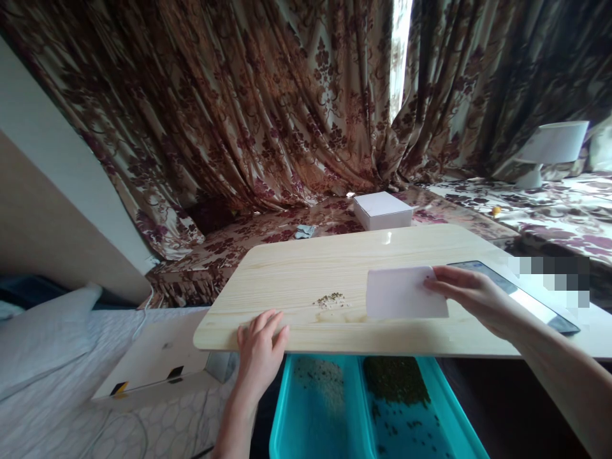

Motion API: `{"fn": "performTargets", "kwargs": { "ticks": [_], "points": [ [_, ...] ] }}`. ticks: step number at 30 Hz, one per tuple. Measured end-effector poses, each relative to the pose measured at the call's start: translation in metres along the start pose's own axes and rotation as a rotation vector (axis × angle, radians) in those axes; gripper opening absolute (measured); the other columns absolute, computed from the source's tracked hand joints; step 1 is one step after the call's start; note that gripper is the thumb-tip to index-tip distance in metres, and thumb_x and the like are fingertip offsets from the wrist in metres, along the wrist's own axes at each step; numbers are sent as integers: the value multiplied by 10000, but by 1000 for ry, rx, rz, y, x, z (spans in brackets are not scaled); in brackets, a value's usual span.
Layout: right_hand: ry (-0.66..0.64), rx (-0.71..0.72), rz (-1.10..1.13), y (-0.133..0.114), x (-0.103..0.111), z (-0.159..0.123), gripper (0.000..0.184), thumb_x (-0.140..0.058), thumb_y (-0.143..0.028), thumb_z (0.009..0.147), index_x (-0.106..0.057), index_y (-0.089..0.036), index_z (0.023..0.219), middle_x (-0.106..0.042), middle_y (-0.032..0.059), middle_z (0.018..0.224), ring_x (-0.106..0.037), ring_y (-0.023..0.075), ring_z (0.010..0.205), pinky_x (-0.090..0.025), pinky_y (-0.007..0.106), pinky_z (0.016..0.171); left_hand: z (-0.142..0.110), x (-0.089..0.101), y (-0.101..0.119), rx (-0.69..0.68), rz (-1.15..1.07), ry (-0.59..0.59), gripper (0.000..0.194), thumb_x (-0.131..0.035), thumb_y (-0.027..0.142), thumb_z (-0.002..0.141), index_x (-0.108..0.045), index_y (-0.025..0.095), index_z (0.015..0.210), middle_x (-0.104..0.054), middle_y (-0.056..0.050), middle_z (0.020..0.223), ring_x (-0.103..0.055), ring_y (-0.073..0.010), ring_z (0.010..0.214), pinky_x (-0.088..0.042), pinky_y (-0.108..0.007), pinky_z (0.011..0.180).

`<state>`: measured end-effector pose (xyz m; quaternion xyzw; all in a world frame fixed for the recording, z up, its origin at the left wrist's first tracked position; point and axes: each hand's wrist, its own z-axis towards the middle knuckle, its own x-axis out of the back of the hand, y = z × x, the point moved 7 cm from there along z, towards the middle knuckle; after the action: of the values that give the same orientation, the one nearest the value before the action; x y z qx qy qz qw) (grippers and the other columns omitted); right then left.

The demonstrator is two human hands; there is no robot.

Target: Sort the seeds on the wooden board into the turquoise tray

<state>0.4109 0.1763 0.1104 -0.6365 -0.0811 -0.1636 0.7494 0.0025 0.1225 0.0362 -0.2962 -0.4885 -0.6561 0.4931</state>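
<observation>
My right hand [471, 296] holds a white flat card [405, 293] by its right edge, standing it on the pale wooden tabletop [296, 268]. Just left of the card lies a small heap of mixed grains [331, 299]. My left hand [261, 347] rests on the front edge of the tabletop, fingers laid flat on the wood, holding nothing. Below the table's edge sits a teal tray [356, 414] with two compartments: light grains in the left one, dark green grains in the right one.
A tablet [521, 296] lies on the table's right side behind my right hand. A white box [382, 209] sits on the floral bedspread beyond the table. A white lamp [549, 150] stands far right. Heavy floral curtains hang behind. A flat cardboard box [157, 363] lies at the left.
</observation>
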Motion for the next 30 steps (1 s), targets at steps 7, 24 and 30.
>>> {"fn": "performTargets", "kwargs": {
  "ticks": [7, 24, 30],
  "points": [
    [24, -9, 72, 11, -31, -7, 603, -744, -817, 579, -784, -268, 826, -799, 108, 867, -734, 330, 857, -605, 410, 696, 0, 3, 3, 6, -21, 4, 351, -479, 281, 992, -716, 232, 1246, -668, -134, 1376, -583, -317, 1294, -241, -669, 1183],
    [-34, 24, 149, 12, -87, -7, 690, -715, -860, 590, -732, -250, 912, -812, 126, 941, -758, 340, 932, -631, 422, 754, -2, 8, 8, -5, -20, 34, 341, -511, 267, 977, -733, 238, 1233, -683, -122, 1346, -602, -306, 1267, -298, -615, 1181],
    [-61, 20, 140, 17, -96, -7, 708, -689, -889, 572, -745, -253, 878, -808, 104, 855, -760, 343, 868, -630, 429, 684, -2, 8, 7, 2, -22, 34, 342, -520, 266, 975, -728, 257, 1246, -685, -109, 1342, -598, -291, 1273, -280, -585, 1203]
  ]
}}
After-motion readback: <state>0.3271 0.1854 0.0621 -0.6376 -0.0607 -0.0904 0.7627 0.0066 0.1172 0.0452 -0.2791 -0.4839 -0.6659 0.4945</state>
